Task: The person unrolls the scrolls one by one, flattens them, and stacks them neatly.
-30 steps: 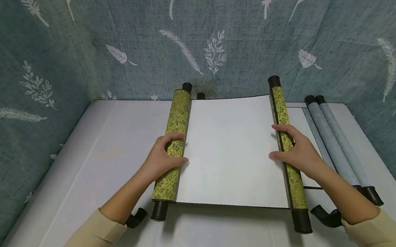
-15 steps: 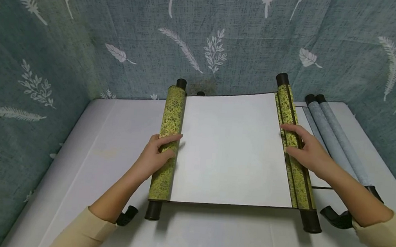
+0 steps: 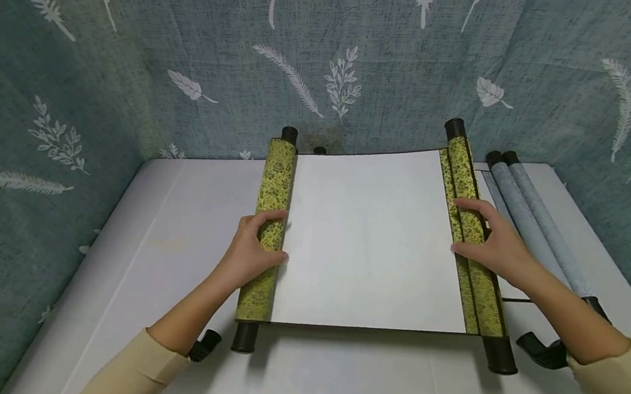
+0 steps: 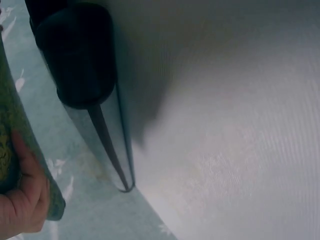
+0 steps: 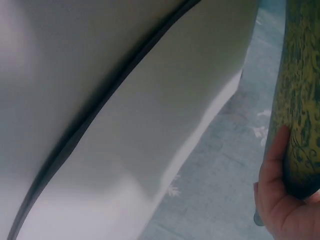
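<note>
A scroll is partly unrolled between both hands in the head view, its white sheet (image 3: 367,245) bare toward me. My left hand (image 3: 247,252) grips the thick yellow-green patterned left roll (image 3: 276,178), thumb and fingers around it. The right hand (image 3: 499,245) holds the slimmer right roller (image 3: 483,299) the same way. Beside that roller lies a flat patterned border strip (image 3: 449,180). Black knobs cap the roller ends. In the wrist views, fingers (image 4: 30,185) curl round the left roll and the right hand (image 5: 285,205) cups the patterned right roller (image 5: 302,85).
Two grey-blue rolls (image 3: 532,225) with black ends lie at the right of the white table (image 3: 178,222), beside a partly covered white sheet (image 3: 487,199). A black knob (image 3: 320,150) peeks out behind the scroll. Leaf-printed fabric (image 3: 392,91) surrounds the table's back and sides.
The right roller has moved right and the left roll slightly left. The patterned border strip beside the right roller has come into view. Both hands briefly shifted their fingers and hold again.
</note>
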`<state>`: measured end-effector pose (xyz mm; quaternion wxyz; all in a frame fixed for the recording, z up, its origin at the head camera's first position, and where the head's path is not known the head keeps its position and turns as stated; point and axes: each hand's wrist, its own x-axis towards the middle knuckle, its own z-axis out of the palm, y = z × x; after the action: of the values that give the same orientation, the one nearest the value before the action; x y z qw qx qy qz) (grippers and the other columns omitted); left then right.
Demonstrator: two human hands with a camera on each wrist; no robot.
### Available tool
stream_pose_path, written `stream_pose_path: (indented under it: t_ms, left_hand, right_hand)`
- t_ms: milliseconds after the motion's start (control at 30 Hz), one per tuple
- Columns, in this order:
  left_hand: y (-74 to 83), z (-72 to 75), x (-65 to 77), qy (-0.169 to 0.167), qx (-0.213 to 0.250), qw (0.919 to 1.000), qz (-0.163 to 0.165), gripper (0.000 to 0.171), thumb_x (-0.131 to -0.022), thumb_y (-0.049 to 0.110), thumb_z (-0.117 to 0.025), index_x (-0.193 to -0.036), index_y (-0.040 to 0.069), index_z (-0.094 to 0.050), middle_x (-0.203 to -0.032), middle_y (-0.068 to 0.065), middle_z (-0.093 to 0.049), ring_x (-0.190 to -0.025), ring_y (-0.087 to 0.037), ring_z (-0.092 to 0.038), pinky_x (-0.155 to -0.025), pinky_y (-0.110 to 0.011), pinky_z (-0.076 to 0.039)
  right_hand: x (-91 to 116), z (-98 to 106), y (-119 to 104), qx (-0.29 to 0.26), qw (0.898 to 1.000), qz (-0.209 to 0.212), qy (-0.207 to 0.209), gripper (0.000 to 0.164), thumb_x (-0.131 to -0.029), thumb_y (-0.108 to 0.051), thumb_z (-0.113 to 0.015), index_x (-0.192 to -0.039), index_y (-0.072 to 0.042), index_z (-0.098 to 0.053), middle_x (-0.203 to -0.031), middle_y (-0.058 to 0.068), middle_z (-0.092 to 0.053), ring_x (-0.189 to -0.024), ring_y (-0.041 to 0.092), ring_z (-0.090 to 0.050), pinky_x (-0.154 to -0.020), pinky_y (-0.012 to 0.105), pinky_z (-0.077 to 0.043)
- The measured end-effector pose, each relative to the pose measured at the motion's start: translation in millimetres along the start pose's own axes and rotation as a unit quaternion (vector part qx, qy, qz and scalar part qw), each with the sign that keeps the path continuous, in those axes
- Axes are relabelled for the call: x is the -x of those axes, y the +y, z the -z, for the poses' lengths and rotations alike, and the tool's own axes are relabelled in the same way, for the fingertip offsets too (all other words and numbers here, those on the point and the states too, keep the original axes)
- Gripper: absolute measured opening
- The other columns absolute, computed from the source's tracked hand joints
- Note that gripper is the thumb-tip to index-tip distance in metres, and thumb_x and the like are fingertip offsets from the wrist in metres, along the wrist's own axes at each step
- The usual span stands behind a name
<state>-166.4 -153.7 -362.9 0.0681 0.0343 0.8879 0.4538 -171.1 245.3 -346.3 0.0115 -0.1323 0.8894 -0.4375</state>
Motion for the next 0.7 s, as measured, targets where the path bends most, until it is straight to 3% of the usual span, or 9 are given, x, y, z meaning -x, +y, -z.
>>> stream_pose_path:
  t_ms: [67, 233, 300, 333, 433, 533, 567, 633, 700]
  left_hand:
    - [-0.1, 2.6, 0.4, -0.002, -0.009, 1.0, 0.001, 0.068, -0.078, 0.001, -0.068, -0.139, 0.018, -0.044, -0.142, -0.025, -0.022, -0.12, -0.043, -0.039, -0.068, -0.038, -0.043]
    - [0.5, 11.2, 3.3, -0.018, -0.016, 0.9997, 0.009, 0.062, -0.082, 0.0, -0.057, -0.14, 0.02, -0.046, -0.144, -0.029, -0.017, -0.108, -0.04, -0.043, -0.059, -0.033, -0.036]
    - [1.2, 13.9, 4.5, -0.025, -0.015, 0.9995, 0.01, 0.057, -0.085, 0.003, -0.053, -0.139, 0.02, -0.048, -0.144, -0.03, -0.017, -0.091, -0.034, -0.048, -0.056, -0.032, -0.035]
    - [1.6, 15.0, 5.1, -0.029, -0.01, 0.9995, 0.01, 0.056, -0.086, 0.005, -0.05, -0.139, 0.02, -0.048, -0.145, -0.03, -0.015, -0.079, -0.029, -0.046, -0.054, -0.031, -0.034]
    - [1.1, 16.7, 5.6, -0.031, 0.004, 0.9994, 0.011, 0.052, -0.09, 0.008, -0.045, -0.14, 0.018, -0.047, -0.144, -0.03, -0.015, -0.062, -0.021, -0.035, -0.051, -0.03, -0.032]
    - [-1.4, 16.1, 5.5, -0.022, 0.008, 0.9997, 0.012, 0.05, -0.092, 0.011, -0.051, -0.141, 0.016, -0.047, -0.144, -0.03, -0.017, -0.077, -0.028, -0.046, -0.06, -0.035, -0.041]
    - [-2.4, 15.4, 5.3, -0.017, 0.005, 0.9998, 0.013, 0.051, -0.091, 0.012, -0.056, -0.141, 0.016, -0.047, -0.142, -0.029, -0.02, -0.09, -0.033, -0.049, -0.067, -0.038, -0.044]
    - [-3.9, 13.8, 4.7, -0.008, -0.004, 0.9999, 0.014, 0.057, -0.086, 0.015, -0.068, -0.139, 0.017, -0.048, -0.141, -0.028, -0.022, -0.117, -0.041, -0.041, -0.082, -0.048, -0.045]
    - [-5.1, 12.5, 4.3, -0.003, -0.01, 0.9999, 0.013, 0.065, -0.08, 0.017, -0.076, -0.139, 0.018, -0.049, -0.142, -0.028, -0.022, -0.128, -0.045, -0.033, -0.092, -0.055, -0.04]
  right_hand:
    - [0.5, 1.6, 1.1, 0.002, 1.0, 0.014, 0.004, 0.072, -0.08, 0.002, -0.07, -0.143, 0.0, -0.034, -0.143, 0.025, -0.033, -0.132, 0.049, -0.026, -0.092, 0.065, -0.029]
    - [1.5, 7.7, 3.7, 0.016, 0.999, 0.036, 0.005, 0.07, -0.082, 0.003, -0.068, -0.143, -0.001, -0.033, -0.143, 0.025, -0.034, -0.13, 0.049, -0.028, -0.087, 0.057, -0.036]
    - [2.1, 11.8, 3.9, 0.018, 0.999, 0.031, -0.002, 0.068, -0.084, 0.002, -0.065, -0.144, -0.001, -0.033, -0.144, 0.025, -0.033, -0.131, 0.048, -0.027, -0.084, 0.051, -0.039]
    - [2.4, 13.7, 3.8, 0.018, 1.0, 0.023, -0.005, 0.066, -0.086, 0.001, -0.063, -0.144, -0.002, -0.033, -0.146, 0.025, -0.031, -0.122, 0.044, -0.04, -0.077, 0.046, -0.042]
    - [3.6, 18.3, 4.8, 0.017, 1.0, -0.002, -0.014, 0.063, -0.088, 0.001, -0.058, -0.145, -0.004, -0.032, -0.149, 0.023, -0.026, -0.118, 0.038, -0.04, -0.065, 0.036, -0.038]
    - [3.9, 19.1, 6.4, 0.012, 1.0, -0.011, -0.017, 0.064, -0.088, 0.001, -0.059, -0.146, -0.004, -0.031, -0.15, 0.023, -0.025, -0.122, 0.04, -0.038, -0.072, 0.044, -0.039]
    - [4.0, 19.0, 7.1, 0.012, 1.0, -0.011, -0.018, 0.066, -0.087, 0.0, -0.061, -0.146, -0.004, -0.031, -0.149, 0.023, -0.026, -0.132, 0.044, -0.025, -0.079, 0.05, -0.038]
    - [4.0, 18.5, 7.7, 0.017, 1.0, -0.013, -0.016, 0.071, -0.085, -0.005, -0.068, -0.146, -0.003, -0.031, -0.148, 0.024, -0.028, -0.135, 0.046, -0.022, -0.088, 0.061, -0.033]
    - [4.3, 18.2, 8.0, 0.02, 1.0, -0.015, -0.015, 0.077, -0.082, -0.011, -0.074, -0.146, -0.003, -0.031, -0.148, 0.025, -0.029, -0.134, 0.05, -0.02, -0.091, 0.069, -0.027]
